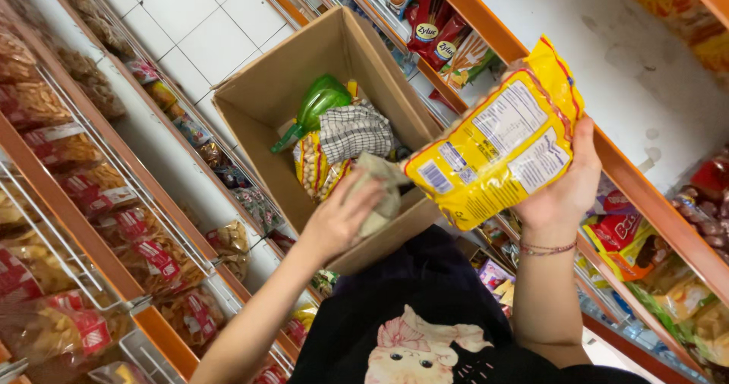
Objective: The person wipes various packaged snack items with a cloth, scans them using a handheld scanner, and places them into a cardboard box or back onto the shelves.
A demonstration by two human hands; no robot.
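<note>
Black shirt w/ pink cartoon print (425,350), right hand (562,194) gripping yellow snack bag (493,141), left hand (342,217) clutching beige cloth (380,187), cardboard box (266,96) w/ green bottle (319,103), checked cloth (353,130), nut packet (313,168)

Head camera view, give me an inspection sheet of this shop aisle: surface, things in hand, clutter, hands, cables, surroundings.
Surface: white tiled floor between the shelves; no table seen.
Job's things: yellow snack bag held up, printed back toward the camera; beige cloth against its lower corner.
Clutter: open cardboard box holding a green bottle, a checked cloth and more snack packs.
Hands: right hand grips the bag; left hand holds the cloth.
Cables: nothing seen.
Surroundings: orange-edged shelves of packaged snacks on both sides.
</note>
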